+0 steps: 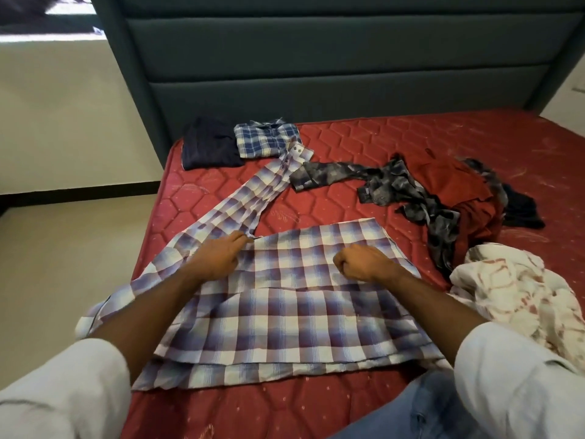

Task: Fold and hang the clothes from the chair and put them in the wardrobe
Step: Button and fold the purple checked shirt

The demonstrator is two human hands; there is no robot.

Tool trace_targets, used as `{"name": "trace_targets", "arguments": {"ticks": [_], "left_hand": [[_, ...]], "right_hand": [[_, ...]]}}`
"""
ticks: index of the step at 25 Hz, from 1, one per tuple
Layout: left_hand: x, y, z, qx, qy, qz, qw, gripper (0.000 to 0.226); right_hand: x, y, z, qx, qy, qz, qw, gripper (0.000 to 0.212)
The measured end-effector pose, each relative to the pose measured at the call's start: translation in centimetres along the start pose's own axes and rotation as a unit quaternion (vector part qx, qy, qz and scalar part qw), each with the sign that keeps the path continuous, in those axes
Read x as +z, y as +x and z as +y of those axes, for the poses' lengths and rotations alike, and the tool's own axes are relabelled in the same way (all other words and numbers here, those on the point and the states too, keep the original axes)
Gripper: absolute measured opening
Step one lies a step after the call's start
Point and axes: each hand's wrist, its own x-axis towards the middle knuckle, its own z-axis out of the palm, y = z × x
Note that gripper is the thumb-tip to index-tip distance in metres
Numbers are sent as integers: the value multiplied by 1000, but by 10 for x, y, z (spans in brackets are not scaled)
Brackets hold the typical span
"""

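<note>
A red quilted mattress [364, 144] meets a grey-blue padded headboard [285, 58], beside cream floor [63, 248] and wall [47, 106].

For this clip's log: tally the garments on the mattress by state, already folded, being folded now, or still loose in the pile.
Folded: 2, the navy garment and the blue plaid shirt.
Being folded: 1, the purple checked shirt, under the left hand and right hand.
Loose: at least 4, the grey patterned shirt, red garment, dark garment, white-and-red cloth.
Total: at least 7.
</note>
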Motion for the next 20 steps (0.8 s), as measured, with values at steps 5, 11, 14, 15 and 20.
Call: {"name": "trace_targets", "arguments": {"ticks": [5,11,14,15,20], "left_hand": [[12,74,-37,107,87,-31,990,62],[12,112,-70,125,253,36,959,46],[20,110,-70,8,237,59,970,51],[24,108,-63,-10,232,60,971,52],[15,103,-64,31,241,53,969,54]], "right_hand": [[0,85,40,27,28,134,990,34],[8,124,105,63,33,81,994,18],[6,126,119,75,88,92,989,17],[4,126,121,80,96,95,988,18],[4,128,130,108,79,87,987,19]]}}
